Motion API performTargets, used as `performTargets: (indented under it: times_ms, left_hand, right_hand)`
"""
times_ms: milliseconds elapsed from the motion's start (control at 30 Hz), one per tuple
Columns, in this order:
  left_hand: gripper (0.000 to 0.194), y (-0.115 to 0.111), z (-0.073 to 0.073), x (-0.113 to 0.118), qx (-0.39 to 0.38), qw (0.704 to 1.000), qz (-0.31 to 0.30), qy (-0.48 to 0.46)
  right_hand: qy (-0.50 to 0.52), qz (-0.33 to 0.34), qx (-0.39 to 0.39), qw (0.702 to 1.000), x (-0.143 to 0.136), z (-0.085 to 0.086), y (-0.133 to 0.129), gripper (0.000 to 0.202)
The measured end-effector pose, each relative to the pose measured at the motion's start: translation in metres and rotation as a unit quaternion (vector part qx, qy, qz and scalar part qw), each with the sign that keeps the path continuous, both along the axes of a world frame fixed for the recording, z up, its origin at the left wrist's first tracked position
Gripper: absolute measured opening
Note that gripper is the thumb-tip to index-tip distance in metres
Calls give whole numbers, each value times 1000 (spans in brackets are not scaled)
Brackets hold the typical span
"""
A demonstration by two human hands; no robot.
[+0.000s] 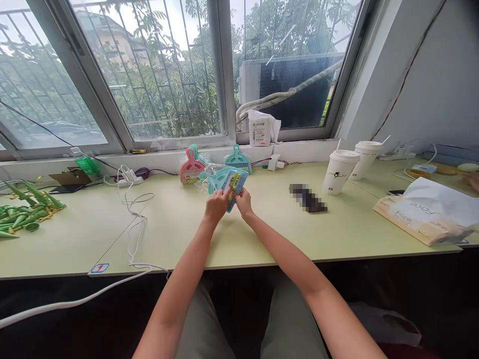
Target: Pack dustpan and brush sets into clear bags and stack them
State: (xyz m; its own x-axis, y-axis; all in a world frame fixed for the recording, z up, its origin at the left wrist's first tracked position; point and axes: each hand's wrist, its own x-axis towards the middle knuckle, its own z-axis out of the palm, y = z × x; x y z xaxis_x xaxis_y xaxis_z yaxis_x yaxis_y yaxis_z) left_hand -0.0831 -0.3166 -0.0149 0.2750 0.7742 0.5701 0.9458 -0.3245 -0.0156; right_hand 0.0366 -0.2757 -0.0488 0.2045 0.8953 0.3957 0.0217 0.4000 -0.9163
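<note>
Both hands hold a teal dustpan-and-brush set (220, 176) above the middle of the table. It is tilted, with a yellow and blue label on it and clear plastic wrap at its left. My left hand (217, 203) grips its lower edge, fingers closed. On the lower right side, my right hand (244, 202) is closed on the same set, close beside the left hand. Behind it, a stack of pink and teal dustpan sets (192, 168) leans near the window sill, and another teal set (238, 159) stands to the right of that stack.
White cables (136, 219) run across the left of the table (179, 234), beside green plastic pieces (32, 212). Rightward lie a blurred dark object (309, 199), two paper cups with straws (340, 172) and a tissue pack (419, 214). A person's hand (472, 180) shows at the right edge.
</note>
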Motion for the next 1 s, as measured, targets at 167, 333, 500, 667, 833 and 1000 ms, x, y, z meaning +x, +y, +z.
performTargets:
  times_ms: [167, 333, 500, 667, 833, 1000]
  left_hand:
    - [62, 3, 0, -3, -47, 996, 32, -64]
    - [67, 3, -1, -3, -53, 983, -1, -175]
    - [68, 1, 0, -1, -53, 981, 16, -185]
    - [69, -3, 6, 2, -65, 986, 80, -134]
    - [60, -1, 1, 2, -68, 988, 24, -133]
    - [47, 2, -9, 3, -73, 964, -147, -209]
  right_hand:
    - [-22, 55, 11, 998, -5, 6, -8, 13]
    - [-38, 66, 32, 997, -3, 10, -12, 9]
    - [-52, 82, 52, 994, -2, 13, -16, 8]
    - [-73, 88, 54, 992, -4, 11, -13, 10]
    - [-19, 102, 16, 995, -5, 4, -4, 8]
    - [81, 72, -30, 994, 1, 2, 1, 20]
